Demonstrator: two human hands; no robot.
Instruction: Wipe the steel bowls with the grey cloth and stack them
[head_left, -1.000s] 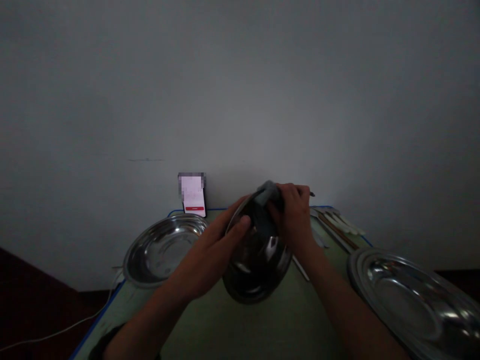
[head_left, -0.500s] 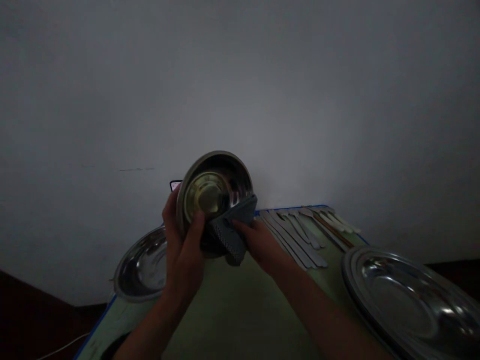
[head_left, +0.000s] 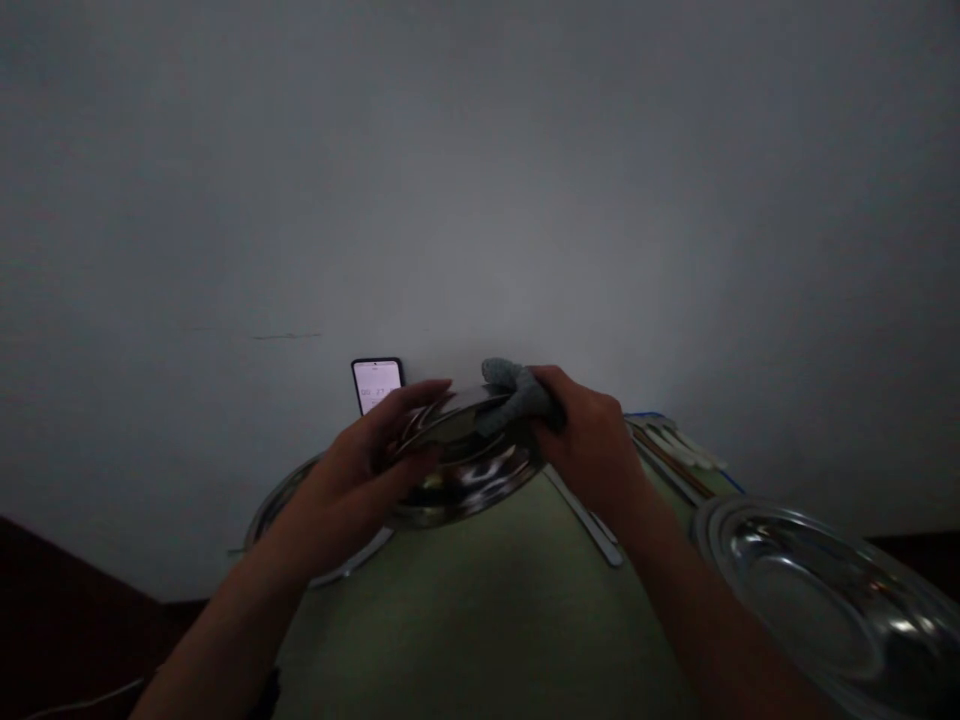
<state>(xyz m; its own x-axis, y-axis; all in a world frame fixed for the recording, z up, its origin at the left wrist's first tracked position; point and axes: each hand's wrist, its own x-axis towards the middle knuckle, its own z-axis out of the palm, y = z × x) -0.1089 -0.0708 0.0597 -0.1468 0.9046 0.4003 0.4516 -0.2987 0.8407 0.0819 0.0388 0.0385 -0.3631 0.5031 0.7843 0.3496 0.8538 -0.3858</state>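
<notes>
Holding a shiny metal bowl tilted between both hands, raised over the green tabletop. Closed around its left side with the left hand — with the thumb near and the fingers over the far edge. Clutching a bunched grey cloth with the right hand, lapped over the bowl's far right rim. Cannot tell inside from underside on the bowl in such dim light. Can see a metal basin partly hidden behind the left forearm, and a phone propped just past the left fingers. Visible below the right wrist, flat metal handles; right of that forearm, brown sticks, white-handled cutlery and — nearer — a broad metal dish.
</notes>
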